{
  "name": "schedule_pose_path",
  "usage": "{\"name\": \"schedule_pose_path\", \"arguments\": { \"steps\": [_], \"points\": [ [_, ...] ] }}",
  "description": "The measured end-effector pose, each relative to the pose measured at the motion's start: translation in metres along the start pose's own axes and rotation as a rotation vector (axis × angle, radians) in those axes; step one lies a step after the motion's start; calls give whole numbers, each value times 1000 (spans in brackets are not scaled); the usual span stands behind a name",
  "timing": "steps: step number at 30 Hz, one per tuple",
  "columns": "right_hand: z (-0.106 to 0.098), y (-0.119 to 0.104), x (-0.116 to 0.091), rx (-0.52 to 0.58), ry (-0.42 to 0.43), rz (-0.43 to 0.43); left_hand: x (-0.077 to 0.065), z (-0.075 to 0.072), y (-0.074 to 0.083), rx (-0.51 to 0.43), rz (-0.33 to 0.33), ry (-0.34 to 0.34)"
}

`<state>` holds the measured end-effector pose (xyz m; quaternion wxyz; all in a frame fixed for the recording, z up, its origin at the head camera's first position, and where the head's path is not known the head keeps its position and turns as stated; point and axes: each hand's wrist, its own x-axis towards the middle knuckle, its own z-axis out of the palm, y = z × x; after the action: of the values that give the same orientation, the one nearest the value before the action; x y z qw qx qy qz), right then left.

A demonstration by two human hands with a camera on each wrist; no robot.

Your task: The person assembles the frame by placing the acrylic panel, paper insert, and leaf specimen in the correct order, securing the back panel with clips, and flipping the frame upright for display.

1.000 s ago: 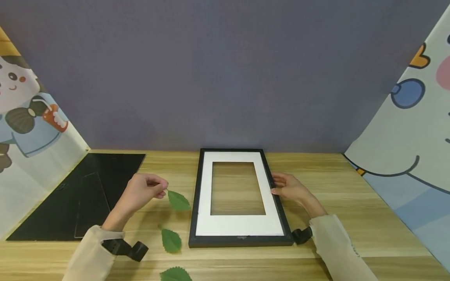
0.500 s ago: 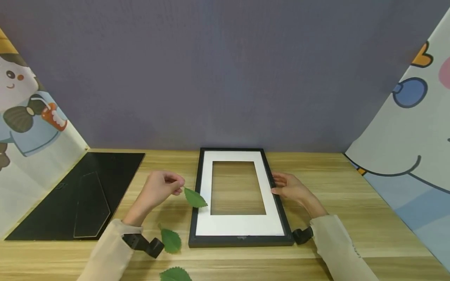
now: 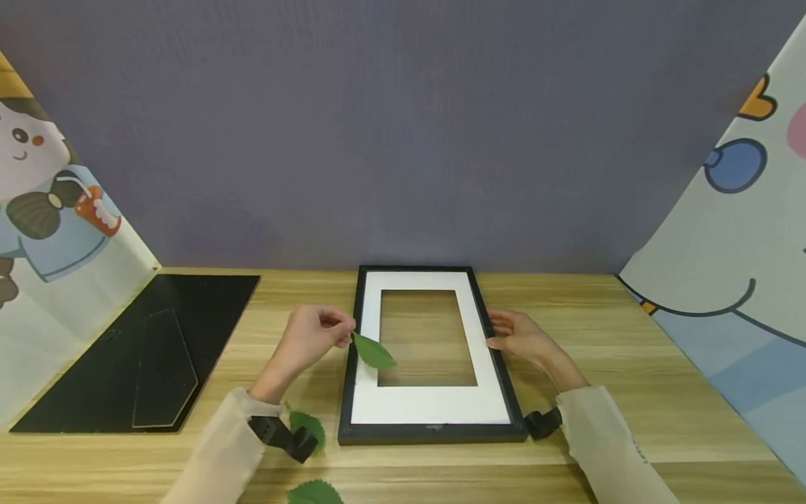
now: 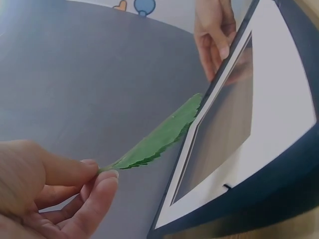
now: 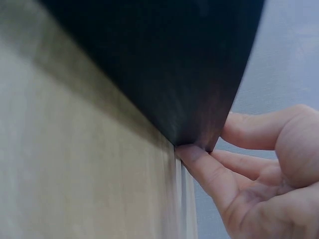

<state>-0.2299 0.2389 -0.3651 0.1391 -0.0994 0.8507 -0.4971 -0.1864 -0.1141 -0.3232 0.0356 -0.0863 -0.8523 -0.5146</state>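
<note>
My left hand pinches a green leaf by its stem, between thumb and fingertips. The leaf has a toothed edge and hangs over the left side of a black picture frame. Its tip overlaps the opening of the white mat in the head view. On the frame's right side, my right hand grips the black edge. Thumb and fingers of the right hand meet that edge in the right wrist view. A second leaf lies on the table, partly hidden behind the left wrist camera.
Another leaf lies at the table's front edge, cut off by the view. A black backing board with a folded stand lies at the left. The wooden table meets a grey wall behind, with cartoon-printed panels on both sides.
My left hand has moved right with the leaf, from beside the frame to over its left border and mat. The right hand and the frame have stayed in place.
</note>
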Motion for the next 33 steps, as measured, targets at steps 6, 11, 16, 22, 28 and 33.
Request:
{"name": "schedule_pose_path", "arguments": {
  "steps": [6, 11, 16, 22, 28, 33],
  "points": [
    [-2, 2, 1, 9, -4, 15, 5, 15, 2, -26, 0, 27],
    [-2, 1, 1, 10, -11, 6, 7, 26, 5, -43, 8, 28],
    [-2, 0, 1, 11, -12, 2, 8, 35, 8, -46, 17, 15],
    [-1, 1, 2, 12, -11, 7, 9, 46, 4, -47, 0, 48],
    [-2, 2, 2, 18, -10, 14, 9, 55, -1, -65, 12, 66],
    [-2, 2, 3, 12, -16, 4, 9, 61, -6, -22, 56, 46]
  ]
}}
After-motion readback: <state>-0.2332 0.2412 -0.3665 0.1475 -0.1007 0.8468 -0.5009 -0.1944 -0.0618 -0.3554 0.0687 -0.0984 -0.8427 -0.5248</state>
